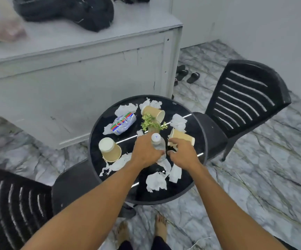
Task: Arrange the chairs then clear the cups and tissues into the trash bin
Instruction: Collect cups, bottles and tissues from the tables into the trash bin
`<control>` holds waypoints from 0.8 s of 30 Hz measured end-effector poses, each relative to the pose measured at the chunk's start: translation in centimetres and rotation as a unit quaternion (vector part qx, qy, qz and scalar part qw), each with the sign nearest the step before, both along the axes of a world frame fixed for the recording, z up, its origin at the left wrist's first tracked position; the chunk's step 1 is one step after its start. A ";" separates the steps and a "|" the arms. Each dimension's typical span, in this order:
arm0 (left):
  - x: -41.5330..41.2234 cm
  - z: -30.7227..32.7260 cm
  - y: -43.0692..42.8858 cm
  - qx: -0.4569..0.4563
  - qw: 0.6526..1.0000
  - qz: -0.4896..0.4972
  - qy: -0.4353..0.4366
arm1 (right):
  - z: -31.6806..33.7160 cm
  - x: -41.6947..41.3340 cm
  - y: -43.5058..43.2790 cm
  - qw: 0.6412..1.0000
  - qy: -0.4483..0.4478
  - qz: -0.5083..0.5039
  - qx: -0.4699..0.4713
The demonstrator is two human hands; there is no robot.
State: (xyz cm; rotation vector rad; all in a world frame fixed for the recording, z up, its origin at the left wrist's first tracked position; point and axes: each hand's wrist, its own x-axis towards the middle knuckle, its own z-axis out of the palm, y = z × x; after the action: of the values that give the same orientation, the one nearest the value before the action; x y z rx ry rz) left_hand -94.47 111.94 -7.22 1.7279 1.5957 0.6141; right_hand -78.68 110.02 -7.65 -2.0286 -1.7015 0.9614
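Observation:
A round black table (pixel 199 134) carries three tan paper cups and several crumpled white tissues (pixel 156 182). One cup (pixel 110 149) stands upside down at the left. Another cup (pixel 154 112) lies on its side at the back, and a third cup (pixel 184 137) lies at the right. My left hand (pixel 145 152) is wrapped around a clear water bottle (pixel 157 143) in the table's middle. My right hand (pixel 184 154) hovers with spread fingers just in front of the right cup, holding nothing. Two black chairs flank the table, one (pixel 243 101) at the right and one (pixel 16 204) at the near left.
A small green plant (pixel 151 122) and a wrapped tissue pack (pixel 123 123) sit on the table. A grey counter (pixel 73 69) with a black bag (pixel 70 11) stands behind. Sandals (pixel 185 73) lie on the marble floor. My bare feet (pixel 142 230) are below.

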 end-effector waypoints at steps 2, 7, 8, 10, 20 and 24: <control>-1.9 1.0 -0.4 0.013 0.999 0.045 -0.017 | 0.4 -2.1 1.0 0.999 0.013 0.038 0.009; -8.9 3.2 -2.1 0.055 0.983 0.168 -0.057 | 1.8 -10.0 2.6 0.987 0.019 0.152 0.037; -10.8 3.7 -2.7 0.066 0.978 0.193 -0.055 | 2.5 -11.9 2.5 0.982 0.022 0.178 0.052; -14.8 5.1 -4.1 0.084 0.967 0.236 -0.052 | 4.0 -15.9 2.2 0.972 0.027 0.219 0.076; -35.4 13.1 -17.4 0.214 0.901 0.376 -0.032 | 11.0 -37.3 -5.1 0.926 0.033 0.338 0.166; -42.7 15.0 -24.3 0.241 0.869 0.433 -0.016 | 12.3 -46.1 -10.9 0.897 0.059 0.403 0.174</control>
State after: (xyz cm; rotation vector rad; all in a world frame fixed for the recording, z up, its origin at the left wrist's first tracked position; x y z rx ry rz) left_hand -137.20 87.63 7.77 1.1965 2.3166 1.5705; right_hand -124.81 99.09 4.65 -0.9932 -2.4749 0.8690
